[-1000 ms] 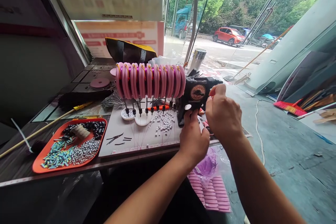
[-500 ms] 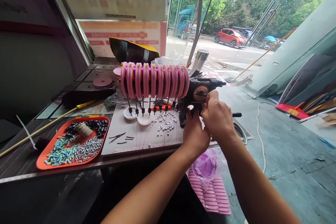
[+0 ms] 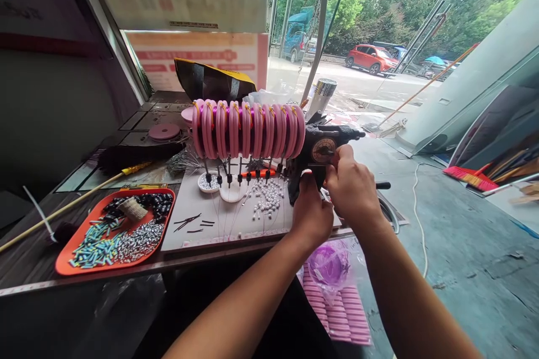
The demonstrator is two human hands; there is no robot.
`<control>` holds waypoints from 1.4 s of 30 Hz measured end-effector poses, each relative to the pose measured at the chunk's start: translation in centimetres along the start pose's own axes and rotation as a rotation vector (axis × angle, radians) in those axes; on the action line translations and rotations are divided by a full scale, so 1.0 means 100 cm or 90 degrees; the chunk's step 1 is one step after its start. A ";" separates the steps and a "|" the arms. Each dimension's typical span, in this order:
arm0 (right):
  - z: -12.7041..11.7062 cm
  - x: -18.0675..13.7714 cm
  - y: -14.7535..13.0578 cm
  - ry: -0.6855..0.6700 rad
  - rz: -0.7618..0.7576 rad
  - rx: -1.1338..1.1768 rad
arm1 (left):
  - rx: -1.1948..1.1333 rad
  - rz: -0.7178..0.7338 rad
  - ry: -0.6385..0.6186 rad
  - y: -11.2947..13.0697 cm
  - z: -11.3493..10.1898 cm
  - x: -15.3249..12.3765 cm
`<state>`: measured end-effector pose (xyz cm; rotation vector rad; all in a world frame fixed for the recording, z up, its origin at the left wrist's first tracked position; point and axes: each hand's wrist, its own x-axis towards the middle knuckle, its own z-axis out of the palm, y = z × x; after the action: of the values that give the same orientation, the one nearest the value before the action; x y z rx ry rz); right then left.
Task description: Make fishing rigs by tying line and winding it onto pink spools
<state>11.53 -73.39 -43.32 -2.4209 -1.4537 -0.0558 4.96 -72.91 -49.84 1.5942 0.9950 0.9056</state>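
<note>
A black hand-winding machine with a round dial stands at the right end of the board. My right hand is closed beside the dial, its fingers pinching the dark knob that sticks out from it. Just below, my left hand is wrapped against the machine's lower part, thumb upward; its fingertips are hidden. Left of the dial runs a row of pink spools wound with purple thread. Thin lines hang from under the spools through black weights.
White beads and a white dish lie on the board. An orange tray of small parts is at left. A black crank handle juts out right. Bagged pink spools sit below the table edge.
The view has shifted very slightly. My right hand has moved a touch to the right and down; my left hand stays at the machine's base.
</note>
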 end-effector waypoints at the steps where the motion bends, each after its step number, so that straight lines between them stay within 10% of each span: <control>1: -0.001 -0.001 0.001 0.001 -0.001 0.018 | -0.001 0.004 -0.003 0.001 -0.001 -0.002; 6: 0.008 -0.022 0.019 0.000 -0.013 0.266 | -0.049 -0.012 -0.021 0.004 -0.017 -0.030; 14: 0.038 -0.079 0.051 -0.124 0.093 0.753 | -0.394 -0.328 -0.252 0.002 -0.068 -0.090; 37: 0.052 -0.155 0.063 -0.329 0.131 0.832 | -0.537 -0.373 -0.538 -0.055 -0.078 -0.163; 42: 0.053 -0.169 0.062 -0.371 0.143 0.847 | -0.362 -0.412 -0.362 -0.046 -0.082 -0.147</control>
<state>8.09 -89.02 -53.19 -1.4263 -0.8320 1.2958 -8.81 -82.89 -53.76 0.8687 0.6825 0.2171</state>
